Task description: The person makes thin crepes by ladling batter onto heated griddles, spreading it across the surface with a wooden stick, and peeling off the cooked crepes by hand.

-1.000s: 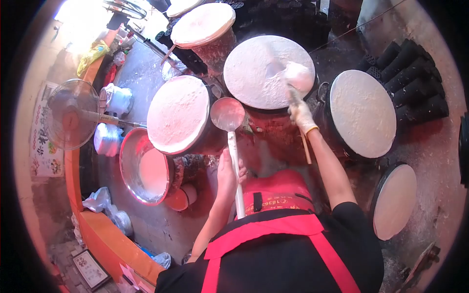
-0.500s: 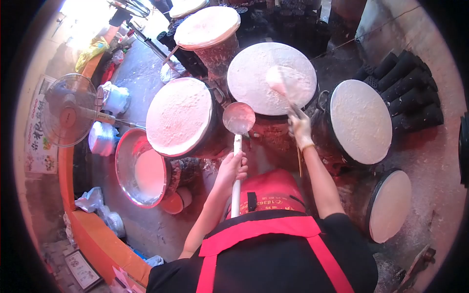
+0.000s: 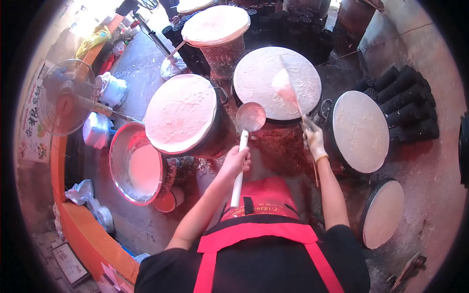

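My left hand [image 3: 238,161] is wrapped round the white handle of a ladle [image 3: 251,116], whose round bowl hangs between two griddles. My right hand [image 3: 313,139], in a pale glove, grips a thin wooden-handled spreader [image 3: 293,93]. Its blade lies over the pale batter on the middle griddle [image 3: 254,73], beside a thicker pinkish-white patch [image 3: 282,83]. Batter also covers the left griddle [image 3: 181,115] and the right griddle [image 3: 360,132].
A metal basin [image 3: 144,168] of batter stands at the left near a fan [image 3: 66,97]. Black cylinders [image 3: 410,105] are stacked at the right. More coated rounds stand at the lower right [image 3: 384,215] and upper left [image 3: 216,24].
The left hand has raised the ladle, its handle end now clear of the apron. The spreader has swept over the middle griddle, its blade now more upright. The camera view has shifted slightly.
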Demonstrator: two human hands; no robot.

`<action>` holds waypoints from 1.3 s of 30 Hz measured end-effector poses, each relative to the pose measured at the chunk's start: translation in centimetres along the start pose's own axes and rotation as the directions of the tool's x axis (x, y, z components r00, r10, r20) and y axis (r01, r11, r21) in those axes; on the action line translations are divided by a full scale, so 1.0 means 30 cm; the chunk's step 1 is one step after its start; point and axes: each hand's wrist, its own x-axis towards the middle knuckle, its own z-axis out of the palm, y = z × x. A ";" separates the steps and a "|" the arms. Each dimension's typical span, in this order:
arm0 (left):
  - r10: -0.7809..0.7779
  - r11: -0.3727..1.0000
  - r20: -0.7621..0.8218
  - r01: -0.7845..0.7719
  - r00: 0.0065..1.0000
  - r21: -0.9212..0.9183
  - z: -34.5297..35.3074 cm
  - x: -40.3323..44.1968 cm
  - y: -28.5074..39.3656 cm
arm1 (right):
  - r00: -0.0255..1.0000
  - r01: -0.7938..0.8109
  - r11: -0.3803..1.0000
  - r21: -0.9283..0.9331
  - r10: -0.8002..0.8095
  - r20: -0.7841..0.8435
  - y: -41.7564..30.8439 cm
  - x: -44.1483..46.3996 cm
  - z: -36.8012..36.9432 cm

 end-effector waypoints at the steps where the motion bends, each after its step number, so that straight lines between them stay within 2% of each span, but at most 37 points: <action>1: 0.043 0.994 0.001 -0.043 0.999 0.101 -0.008 0.057 0.017 | 0.998 -0.052 0.999 0.013 0.051 0.036 -0.007 -0.068 -0.013; 2: 0.086 0.976 0.006 -0.086 0.996 0.199 -0.012 0.117 0.038 | 0.992 -0.104 0.994 0.022 0.102 0.074 -0.014 -0.137 -0.028; 4: 0.163 0.900 0.048 -0.168 0.986 0.403 0.000 0.246 0.102 | 0.998 -0.028 0.999 0.031 0.026 0.051 0.059 -0.192 -0.069; 5: 0.206 0.886 0.030 -0.199 0.978 0.418 0.012 0.328 0.112 | 0.971 0.231 0.970 -0.078 -0.234 -0.038 0.229 -0.116 -0.111; 6: 0.247 0.871 0.012 -0.227 0.969 0.435 0.034 0.413 0.109 | 0.956 0.261 0.965 0.016 -0.256 -0.141 0.357 -0.063 -0.115; 8: 0.274 0.817 -0.053 -0.203 0.960 0.540 0.099 0.555 0.099 | 0.976 0.125 0.928 0.351 -0.052 -0.209 0.266 -0.158 0.017; 9: 0.306 0.783 -0.089 -0.197 0.948 0.590 0.146 0.581 0.082 | 0.977 0.161 0.933 0.323 -0.103 -0.188 0.253 -0.169 0.088; 10: 0.340 0.749 -0.123 -0.188 0.932 0.636 0.193 0.602 0.060 | 0.991 0.023 0.952 0.304 0.019 -0.135 0.238 -0.184 0.129; 12: 0.217 0.879 -0.214 -0.095 0.953 0.468 0.287 0.608 0.031 | 0.997 -0.081 0.920 0.383 0.076 0.030 0.209 -0.186 0.194; 13: 0.186 0.931 -0.219 -0.100 0.958 0.350 0.313 0.627 0.025 | 0.981 -0.189 0.880 0.436 0.155 0.113 0.185 -0.190 0.203; 14: 0.123 0.986 -0.104 -0.110 0.987 0.123 0.331 0.678 0.030 | 0.954 -0.293 0.828 0.478 0.222 0.200 0.144 -0.194 0.209; 15: -0.079 0.982 0.223 0.115 0.972 -0.151 0.250 0.715 0.073 | 0.936 -0.350 0.839 0.417 0.297 0.188 0.094 -0.192 0.201; 16: -0.167 0.860 0.561 0.398 0.810 -0.319 0.199 0.580 0.223 | 0.948 -0.305 0.838 0.452 0.221 0.229 0.081 -0.181 0.160; 18: -0.196 0.781 0.573 0.480 0.796 -0.400 0.143 0.415 0.289 | 0.992 -0.113 0.971 0.209 0.098 0.080 -0.038 -0.172 0.090; 20: -0.089 0.964 0.412 0.183 0.907 -0.194 0.151 0.201 0.301 | 0.992 -0.020 0.964 0.265 0.053 -0.117 -0.077 -0.080 0.002; 21: -0.110 0.962 0.338 0.186 0.935 -0.200 0.172 0.139 0.302 | 0.990 -0.019 0.966 0.257 0.054 -0.131 -0.105 -0.084 -0.018; 22: -0.108 0.962 0.329 0.183 0.938 -0.204 0.152 0.141 0.300 | 0.991 -0.026 0.966 0.257 0.059 -0.122 -0.025 -0.060 0.001; 24: -0.285 0.868 0.340 0.392 0.896 -0.306 0.120 0.168 0.314 | 0.996 0.013 0.767 0.641 -0.067 0.059 0.188 0.021 0.032; 25: -0.336 0.839 0.268 0.416 0.903 -0.350 0.123 0.141 0.315 | 0.940 0.337 0.938 -0.081 -0.331 0.078 0.128 -0.151 0.084; 26: -0.318 0.842 0.227 0.384 0.921 -0.379 0.109 0.111 0.284 | 0.936 0.346 0.902 -0.258 -0.316 0.152 0.219 -0.148 0.081; 28: -0.302 0.843 0.193 0.356 0.934 -0.404 0.038 0.071 0.219 | 0.944 0.294 0.940 -0.172 -0.258 0.204 0.180 -0.169 0.057; 29: -0.295 0.852 0.163 0.336 0.942 -0.401 0.005 0.028 0.199 | 0.966 0.245 0.949 -0.198 -0.221 0.138 0.046 -0.206 0.040; 30: -0.288 0.861 0.131 0.316 0.949 -0.399 -0.031 -0.023 0.177 | 0.962 0.272 0.960 -0.067 -0.272 0.005 0.068 -0.146 -0.007; 32: -0.238 0.867 0.075 0.247 0.968 -0.432 -0.093 -0.136 0.119 | 0.890 0.395 0.916 -0.070 -0.401 -0.218 0.260 0.011 -0.133; 34: -0.222 0.860 -0.017 0.188 0.975 -0.475 -0.145 -0.244 0.062 | 0.926 0.334 0.860 -0.385 -0.376 -0.038 0.142 -0.146 -0.055; 35: -0.213 0.801 -0.028 0.158 0.977 -0.577 -0.164 -0.303 0.041 | 0.947 0.320 0.803 -0.503 -0.293 0.134 0.121 -0.211 -0.025; 36: -0.203 0.727 -0.045 0.120 0.978 -0.676 -0.175 -0.366 0.019 | 0.939 0.335 0.795 -0.505 -0.238 0.249 0.161 -0.219 0.000; 38: -0.175 0.651 -0.124 0.021 0.977 -0.759 -0.209 -0.471 -0.016 | 0.861 0.431 0.845 -0.317 -0.280 0.424 0.131 -0.240 0.138; 39: -0.134 0.649 -0.185 -0.055 0.974 -0.758 -0.222 -0.521 -0.033 | 0.856 0.431 0.842 -0.325 -0.267 0.443 0.067 -0.255 0.215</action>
